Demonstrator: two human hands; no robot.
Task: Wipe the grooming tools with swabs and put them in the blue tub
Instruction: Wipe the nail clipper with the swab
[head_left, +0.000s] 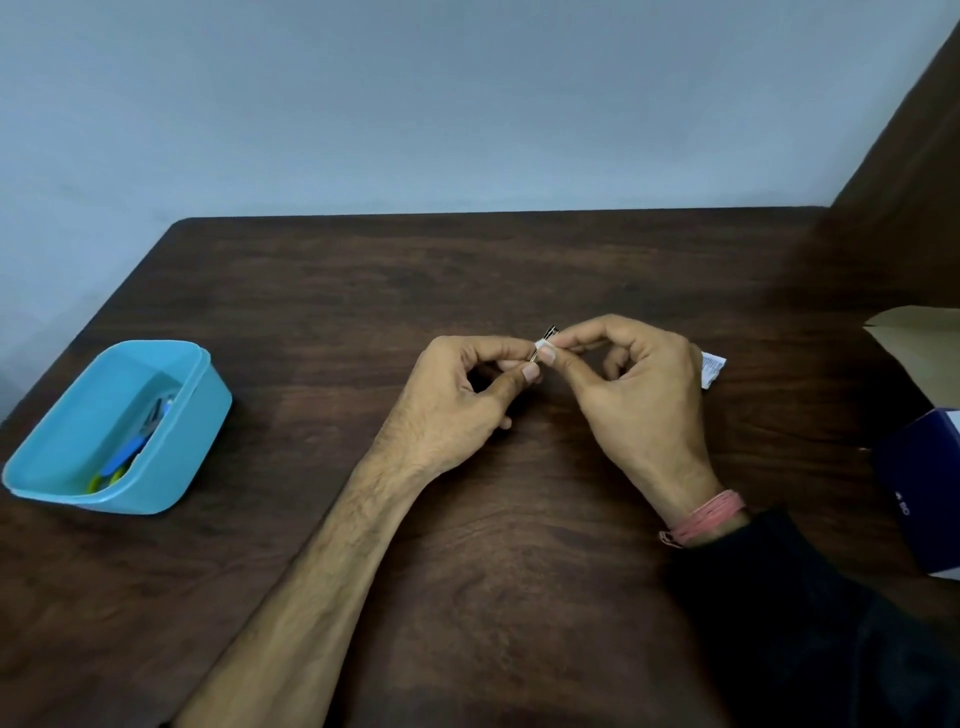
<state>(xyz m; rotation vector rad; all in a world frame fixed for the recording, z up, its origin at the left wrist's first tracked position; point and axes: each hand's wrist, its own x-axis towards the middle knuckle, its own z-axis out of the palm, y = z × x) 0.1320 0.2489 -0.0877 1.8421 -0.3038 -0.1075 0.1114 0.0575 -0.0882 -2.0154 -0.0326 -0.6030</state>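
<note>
Both hands pinch small metal tool (549, 332) and white swab (542, 345) between fingertips.

Light blue tub (197, 415) on dark brown wood-grain table (467, 270) — white swab (543, 345), pink wrist threads (706, 517), navy box (919, 483).

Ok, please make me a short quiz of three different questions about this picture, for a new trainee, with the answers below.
1. True or false: the blue tub already holds some tools.
2. Which hand wears pink thread at the wrist: left or right?
3. Fill in: both hands work on a small metal tool with a white ____ pinched on it.

Key
1. True: blue and yellow-green tools lie inside.
2. The right hand; the left hand has a bare wrist.
3. Swab, between the fingers of both hands.
</note>
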